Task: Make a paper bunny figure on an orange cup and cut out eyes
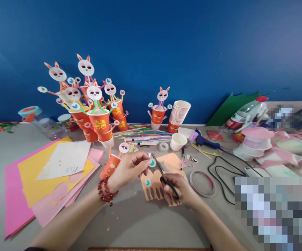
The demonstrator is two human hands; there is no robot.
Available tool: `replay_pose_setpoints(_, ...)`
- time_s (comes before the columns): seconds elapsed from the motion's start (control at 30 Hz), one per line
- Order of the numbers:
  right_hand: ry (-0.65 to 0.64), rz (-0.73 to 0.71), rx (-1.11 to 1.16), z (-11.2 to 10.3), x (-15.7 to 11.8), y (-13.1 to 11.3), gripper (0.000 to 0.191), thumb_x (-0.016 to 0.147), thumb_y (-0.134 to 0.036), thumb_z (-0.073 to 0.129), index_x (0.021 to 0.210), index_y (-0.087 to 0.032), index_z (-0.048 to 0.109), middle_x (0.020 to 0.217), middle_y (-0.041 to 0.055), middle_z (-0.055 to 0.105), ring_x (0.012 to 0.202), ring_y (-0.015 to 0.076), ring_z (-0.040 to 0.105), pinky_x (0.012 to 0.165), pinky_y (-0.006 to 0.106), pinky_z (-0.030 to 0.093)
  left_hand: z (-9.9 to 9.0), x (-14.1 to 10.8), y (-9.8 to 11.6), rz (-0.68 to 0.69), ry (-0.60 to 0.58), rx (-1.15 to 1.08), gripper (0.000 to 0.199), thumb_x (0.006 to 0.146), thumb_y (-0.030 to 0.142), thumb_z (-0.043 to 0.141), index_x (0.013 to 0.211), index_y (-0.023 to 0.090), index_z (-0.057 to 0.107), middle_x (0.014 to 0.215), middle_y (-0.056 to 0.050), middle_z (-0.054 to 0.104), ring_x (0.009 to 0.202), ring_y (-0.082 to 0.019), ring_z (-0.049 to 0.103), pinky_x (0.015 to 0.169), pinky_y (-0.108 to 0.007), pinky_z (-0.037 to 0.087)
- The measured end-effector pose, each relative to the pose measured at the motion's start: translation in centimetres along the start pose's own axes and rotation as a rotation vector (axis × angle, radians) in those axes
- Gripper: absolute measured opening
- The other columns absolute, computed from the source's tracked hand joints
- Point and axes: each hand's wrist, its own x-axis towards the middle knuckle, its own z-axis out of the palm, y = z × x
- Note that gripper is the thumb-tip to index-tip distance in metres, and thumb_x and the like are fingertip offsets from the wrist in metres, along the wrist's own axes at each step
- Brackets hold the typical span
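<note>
My left hand wears a red bead bracelet and pinches a small white paper disc with a teal mark. Fingers of my right hand are wrapped round the black handles of a pair of scissors, whose blades point up and left beside the disc. Below both hands lies an orange paper sheet with leaf-shaped holes cut in it. A second teal-marked disc rests on that sheet. Just left of my left hand, a red paper cup leans with a rabbit face near it.
Several rabbit-faced red cups stand at the back left, with stacked white cups further right. Coloured paper sheets cover the left side. A tape roll, a blue glue gun and its black cable lie right.
</note>
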Motion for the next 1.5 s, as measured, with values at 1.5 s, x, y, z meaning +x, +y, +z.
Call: replay_pose_setpoints(1.5, -0.024, 0.098, 0.085, 0.2, 0.0, 0.0, 0.058, 0.073, -0.075, 0.061, 0.066, -0.019, 0.050, 0.044, -0.0025, 0.054, 0.035, 0.0093, 0.045, 0.036, 0.020, 0.029, 0.1, -0.1, 0.1, -0.004, 0.016, 0.108, 0.017, 0.090, 0.022, 0.052, 0.076, 0.016, 0.060, 0.060, 0.002, 0.062, 0.050, -0.007, 0.051, 0.048, -0.016, 0.039)
